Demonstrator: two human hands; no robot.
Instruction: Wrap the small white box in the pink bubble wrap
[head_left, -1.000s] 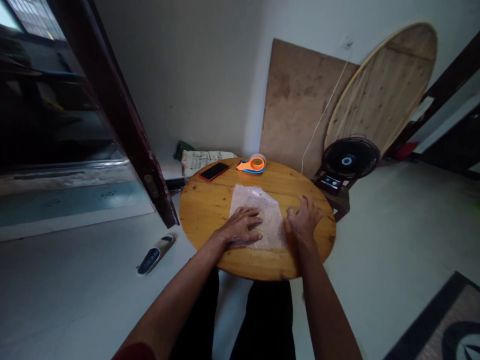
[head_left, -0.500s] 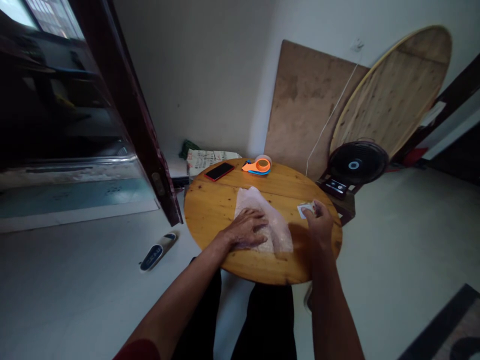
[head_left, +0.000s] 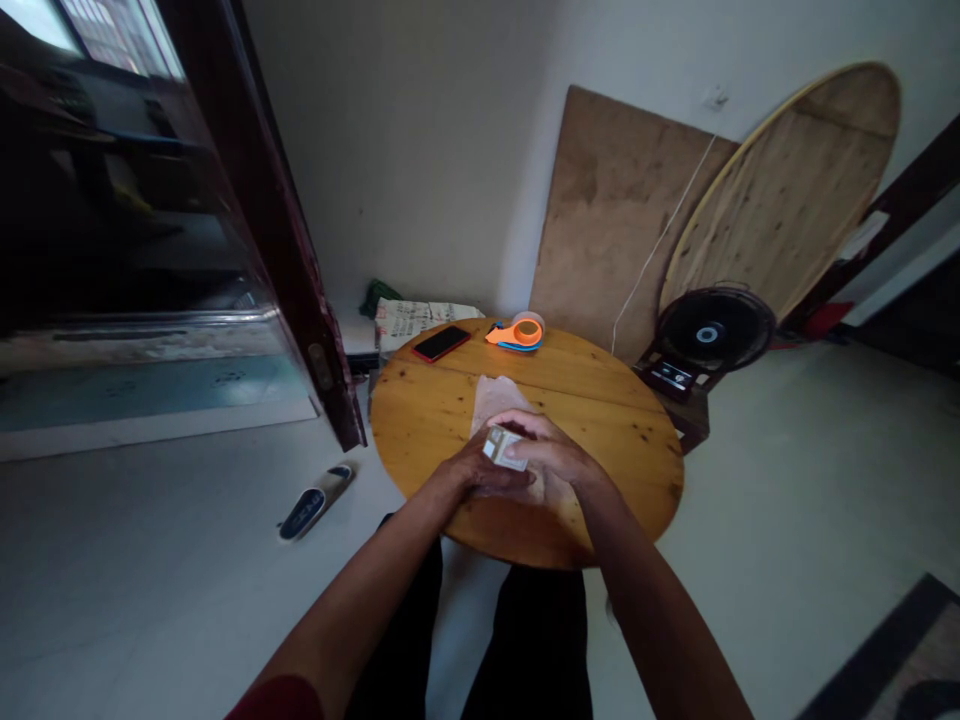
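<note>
Pale box [head_left: 508,448] up in the right hand [head_left: 551,448]!

The right grip pinches it: small, boxy, whitish with tan and faint print, its contents hidden. It's tilted, right over the left hand [head_left: 476,468], whose grip lies loosely spread, partly covered, on a crumpled, translucent sheet [head_left: 493,396]. Beyond both grips, across the surface [head_left: 622,420], an orange-and-blue dispenser [head_left: 507,333] carries its tape roll.

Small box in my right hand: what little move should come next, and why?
Probably ease the left hand aside to make room for the small box: the right hand holds it close by, while the left appears to cover part of the whitish sheet on the table.
</note>
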